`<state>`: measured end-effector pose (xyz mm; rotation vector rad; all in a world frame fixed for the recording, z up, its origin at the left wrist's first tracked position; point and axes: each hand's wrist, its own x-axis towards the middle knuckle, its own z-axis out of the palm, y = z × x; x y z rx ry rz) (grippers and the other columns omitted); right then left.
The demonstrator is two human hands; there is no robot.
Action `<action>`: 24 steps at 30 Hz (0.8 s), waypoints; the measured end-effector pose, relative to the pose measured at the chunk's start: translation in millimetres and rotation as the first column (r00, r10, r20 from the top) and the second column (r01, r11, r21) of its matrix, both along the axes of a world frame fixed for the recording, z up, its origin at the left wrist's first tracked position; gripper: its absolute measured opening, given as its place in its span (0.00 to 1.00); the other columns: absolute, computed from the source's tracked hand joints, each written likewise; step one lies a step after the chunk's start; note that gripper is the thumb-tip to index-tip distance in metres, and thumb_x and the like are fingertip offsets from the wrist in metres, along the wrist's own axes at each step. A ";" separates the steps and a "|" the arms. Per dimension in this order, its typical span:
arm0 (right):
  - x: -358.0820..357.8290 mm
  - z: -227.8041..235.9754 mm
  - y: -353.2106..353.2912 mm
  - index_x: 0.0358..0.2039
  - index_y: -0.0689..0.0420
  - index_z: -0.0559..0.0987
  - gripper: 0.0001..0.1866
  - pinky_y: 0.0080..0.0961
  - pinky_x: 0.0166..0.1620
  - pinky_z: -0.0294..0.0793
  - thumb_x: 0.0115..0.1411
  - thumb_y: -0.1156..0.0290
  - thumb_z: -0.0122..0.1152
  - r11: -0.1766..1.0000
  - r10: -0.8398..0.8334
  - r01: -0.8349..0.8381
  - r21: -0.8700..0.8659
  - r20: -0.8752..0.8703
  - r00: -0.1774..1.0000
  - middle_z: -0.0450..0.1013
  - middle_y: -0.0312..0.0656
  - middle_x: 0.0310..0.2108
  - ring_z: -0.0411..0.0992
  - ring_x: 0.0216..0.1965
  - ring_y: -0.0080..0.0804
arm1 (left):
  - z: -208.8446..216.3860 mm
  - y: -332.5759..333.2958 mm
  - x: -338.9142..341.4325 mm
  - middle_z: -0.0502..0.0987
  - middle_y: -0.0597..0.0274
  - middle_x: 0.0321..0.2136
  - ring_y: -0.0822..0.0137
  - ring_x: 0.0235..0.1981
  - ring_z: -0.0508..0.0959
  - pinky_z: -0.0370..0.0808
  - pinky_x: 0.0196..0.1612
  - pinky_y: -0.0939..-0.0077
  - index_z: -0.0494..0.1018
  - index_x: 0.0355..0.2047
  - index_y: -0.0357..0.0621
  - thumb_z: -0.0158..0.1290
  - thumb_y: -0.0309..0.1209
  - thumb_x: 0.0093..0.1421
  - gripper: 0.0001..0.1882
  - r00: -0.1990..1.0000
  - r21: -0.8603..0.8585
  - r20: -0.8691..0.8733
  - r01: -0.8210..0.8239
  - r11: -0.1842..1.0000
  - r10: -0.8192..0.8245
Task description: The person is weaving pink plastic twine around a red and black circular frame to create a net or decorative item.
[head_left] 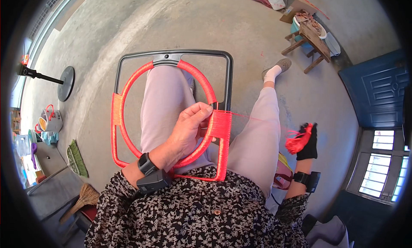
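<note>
A black rectangular frame (228, 72) with a round inner ring rests upright over my lap. Red thread is wound around most of the ring (197, 76) and the lower part of the outer frame. A wide band of red thread (222, 124) joins ring and frame on the right, and a similar orange-red band (116, 108) does so on the left. My left hand (192, 123) pinches the ring beside the right band. Off to the right, my right hand (310, 141), in a black glove, is closed on a loose red thread bundle (298, 140). A thin strand runs from it toward the right band.
A wooden stool (314, 38) and a tub with cloth stand at the far right. On the left are a round black stand base (68, 83), a green brush (77, 158), a white bucket (52, 120) and a straw broom (87, 196). A blue door (377, 91) is at the right.
</note>
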<state>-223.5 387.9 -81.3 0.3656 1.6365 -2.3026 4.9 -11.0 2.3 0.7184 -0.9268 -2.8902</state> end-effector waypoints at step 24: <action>94.2 41.7 -267.6 0.57 0.58 0.62 0.33 0.29 0.43 0.75 0.52 0.68 0.65 0.503 0.861 -0.630 0.591 -0.277 0.427 0.74 0.51 0.41 0.74 0.44 0.35 | 0.5 13.2 1.4 0.75 0.60 0.33 0.71 0.33 0.75 0.73 0.38 0.78 0.68 0.44 0.35 0.44 0.22 0.63 0.10 0.992 -0.630 0.076 -0.029 0.776 0.099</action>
